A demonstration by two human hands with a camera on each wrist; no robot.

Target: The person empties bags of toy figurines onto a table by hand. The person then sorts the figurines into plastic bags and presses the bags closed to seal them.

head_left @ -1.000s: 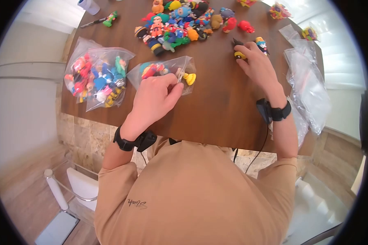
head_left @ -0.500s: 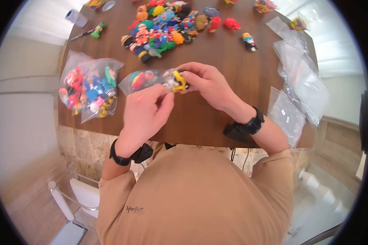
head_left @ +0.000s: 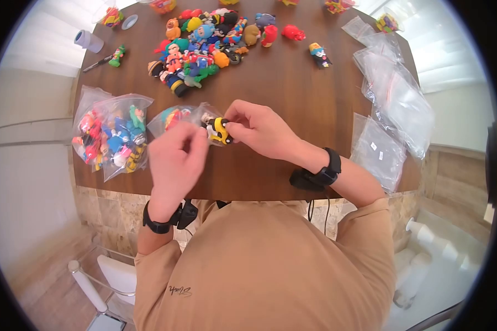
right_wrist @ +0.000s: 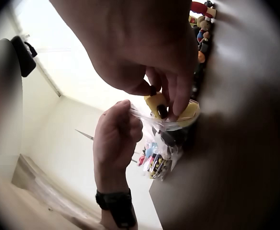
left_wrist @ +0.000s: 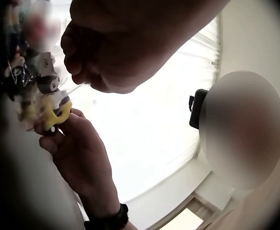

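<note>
My right hand (head_left: 268, 132) pinches a yellow-and-black toy figure (head_left: 220, 129) between thumb and fingers. The toy sits at the mouth of a clear plastic bag (right_wrist: 142, 115), overlapping the bag's rim in the right wrist view. Opposite, my left hand (head_left: 176, 157) pinches the bag's edge with curled fingers, as the right wrist view shows. Small colourful toys (head_left: 175, 117) lie inside this bag, partly behind the left hand. The left wrist view has the yellow part of the toy (left_wrist: 59, 115) in the right hand's fingertips, somewhat blurred.
A fuller bag of toys (head_left: 115, 135) lies on the left. Beyond the hands is a heap of toy figures (head_left: 201, 52). A red toy (head_left: 294, 33) and a blue-hatted figure (head_left: 319, 55) lie apart. Flat clear bags (head_left: 397, 105) cover the right edge. A white cup (head_left: 88, 41) stands far left.
The right hand picked up the yellow-and-black toy at the right side of the table and brought it left to the bag. The left hand has stayed at the bag, shifting slightly.
</note>
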